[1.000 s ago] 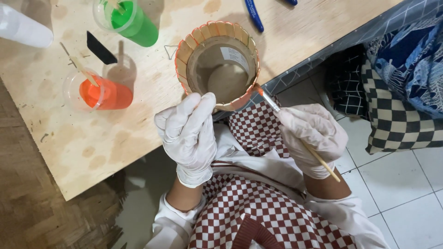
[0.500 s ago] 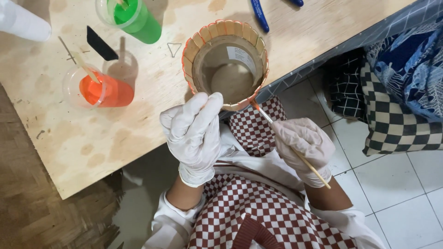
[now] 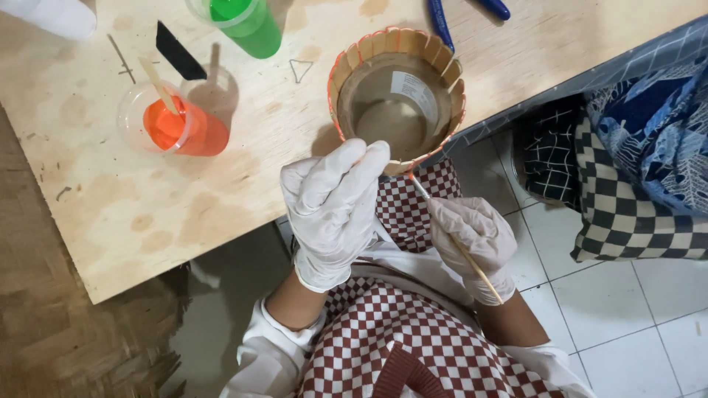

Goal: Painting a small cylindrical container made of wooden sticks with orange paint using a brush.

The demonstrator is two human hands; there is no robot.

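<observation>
Resting at frame centre, the stick-clad container (image 3: 398, 96) is steadied by the left hand's (image 3: 333, 210) fingers; a thin brush (image 3: 457, 239) is pinched by the right hand (image 3: 472, 239).

A pale plywood tabletop (image 3: 221, 191), stained with faint brown rings and blotches, fills the upper left, its near edge running diagonally from lower left to upper right. Below its right part the floor is white square tiles (image 3: 634, 317) with thin dark grout lines. At the left lies a woven brown mat (image 3: 66, 332). Checked and blue patterned fabrics (image 3: 641, 162) are heaped at the right. The light is even and soft.
</observation>
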